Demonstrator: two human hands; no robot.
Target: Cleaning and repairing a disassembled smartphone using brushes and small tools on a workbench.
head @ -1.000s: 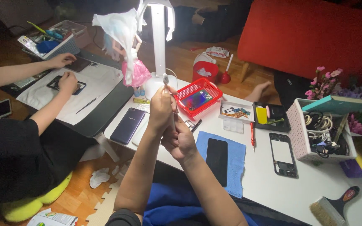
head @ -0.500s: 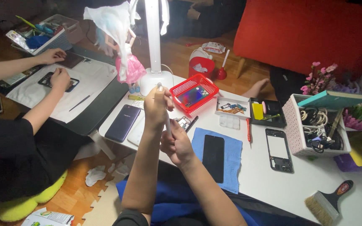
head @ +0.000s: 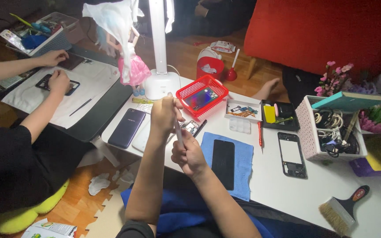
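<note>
the left hand (head: 165,115) is raised above the white counter (head: 287,194), its grip closed around the upper end of a thin, pale, stick-like tool (head: 178,132) — the right hand (head: 189,155) sits just below and nearer, fist closed on the lower end of the same tool. the tool runs slanted between the two fists; what it is made of cannot be told.

just right of the right hand lies a soft blue cloth (head: 243,161), square-cornered, with a glossy black phone (head: 223,164) flat on it, its near end close to the counter's near edge. behind the hands, partly hidden, sits a small opened phone part (head: 191,127) and a dark pen-like stick (head: 199,128). to the left a smooth dark-blue phone (head: 127,128) lies face down near the left edge.

farther off stands a red plastic mesh basket (head: 186,94) and the rounded white base of a lamp (head: 160,86). to the right: a red-handled screwdriver (head: 260,133), a bare black phone frame (head: 292,154), a white latticed basket (head: 307,132) full of coiled cables, and a bristle brush (head: 341,210) with a black handle at the near right. the counter between frame and brush lies bare, the widest open stretch.

at far left another person's hands (head: 58,81) rest on a dark frame over a white sheet.
</note>
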